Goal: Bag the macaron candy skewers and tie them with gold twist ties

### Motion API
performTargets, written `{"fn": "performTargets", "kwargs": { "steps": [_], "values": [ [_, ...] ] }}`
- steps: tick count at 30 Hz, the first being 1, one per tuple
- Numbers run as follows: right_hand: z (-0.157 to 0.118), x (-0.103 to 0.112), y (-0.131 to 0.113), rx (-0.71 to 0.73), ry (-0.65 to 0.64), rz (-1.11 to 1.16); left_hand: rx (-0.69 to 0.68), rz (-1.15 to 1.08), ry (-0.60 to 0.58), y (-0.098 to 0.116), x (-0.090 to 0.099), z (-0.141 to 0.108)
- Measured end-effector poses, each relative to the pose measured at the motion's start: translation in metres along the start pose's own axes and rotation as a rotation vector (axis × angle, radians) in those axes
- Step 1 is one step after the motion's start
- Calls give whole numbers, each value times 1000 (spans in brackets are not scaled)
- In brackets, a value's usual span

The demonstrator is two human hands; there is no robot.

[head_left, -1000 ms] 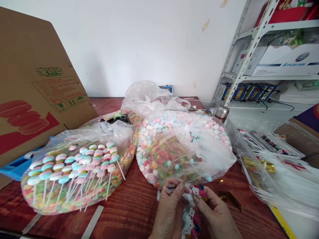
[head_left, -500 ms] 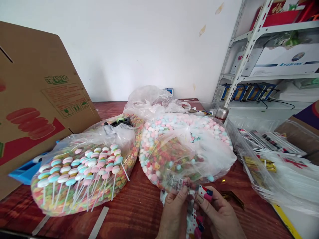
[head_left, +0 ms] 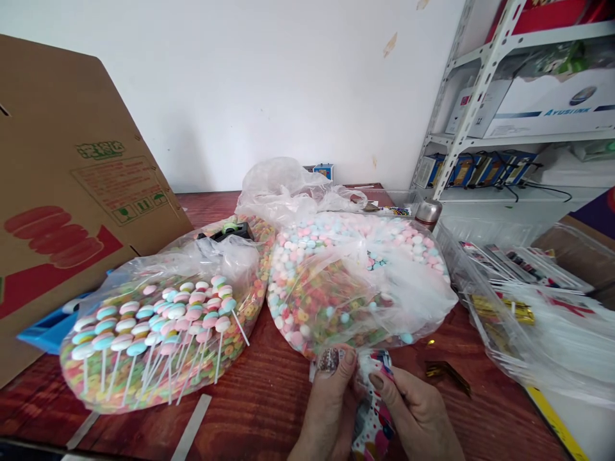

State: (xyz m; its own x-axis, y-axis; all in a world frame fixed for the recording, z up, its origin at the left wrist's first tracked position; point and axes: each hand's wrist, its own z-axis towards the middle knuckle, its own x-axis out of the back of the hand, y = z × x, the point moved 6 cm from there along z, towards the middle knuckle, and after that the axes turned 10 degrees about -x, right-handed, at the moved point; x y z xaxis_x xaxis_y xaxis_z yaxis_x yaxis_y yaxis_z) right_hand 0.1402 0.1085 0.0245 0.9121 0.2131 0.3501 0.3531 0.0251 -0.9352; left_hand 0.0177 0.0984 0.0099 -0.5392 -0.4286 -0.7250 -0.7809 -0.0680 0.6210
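At the lower middle, my left hand (head_left: 329,406) pinches the left edge of a small clear packet with a dotted, colourful print (head_left: 373,426). My right hand (head_left: 416,410) grips the same packet from the right, thumb on its upper part. Just beyond both hands lies a large clear bag of pastel candies and coloured rings (head_left: 312,288). To the left, several candy lollipops on white sticks (head_left: 168,320) rest on another bag of coloured rings (head_left: 91,384). What lies inside the small packet is hard to make out.
A cardboard box (head_left: 96,179) stands at the left beside a blue object (head_left: 52,333). A clear tray (head_left: 485,320) of white packets and gold ties is at the right. Gold strips (head_left: 446,374) lie on the red-brown table (head_left: 259,397). A white shelf (head_left: 471,115) stands behind.
My hands have shifted slightly left, and my left thumb has turned upward. The printed packet is more upright between them. The view has tilted slightly.
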Motion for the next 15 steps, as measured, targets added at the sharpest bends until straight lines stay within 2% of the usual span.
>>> {"fn": "performTargets", "kwargs": {
  "steps": [4,7,10,13,15],
  "values": [
    [-7,8,-7,51,82,-15,141,-179,40,-10,12,6],
    [-15,16,-18,98,250,70,175,-296,80,-12,16,9],
    [-21,14,-33,234,371,44,184,-333,89,-11,15,8],
    [-20,4,-38,323,352,-45,179,-273,89,-10,14,6],
    [-17,-1,-33,343,318,-113,119,-218,51,-8,13,4]
  ]
}}
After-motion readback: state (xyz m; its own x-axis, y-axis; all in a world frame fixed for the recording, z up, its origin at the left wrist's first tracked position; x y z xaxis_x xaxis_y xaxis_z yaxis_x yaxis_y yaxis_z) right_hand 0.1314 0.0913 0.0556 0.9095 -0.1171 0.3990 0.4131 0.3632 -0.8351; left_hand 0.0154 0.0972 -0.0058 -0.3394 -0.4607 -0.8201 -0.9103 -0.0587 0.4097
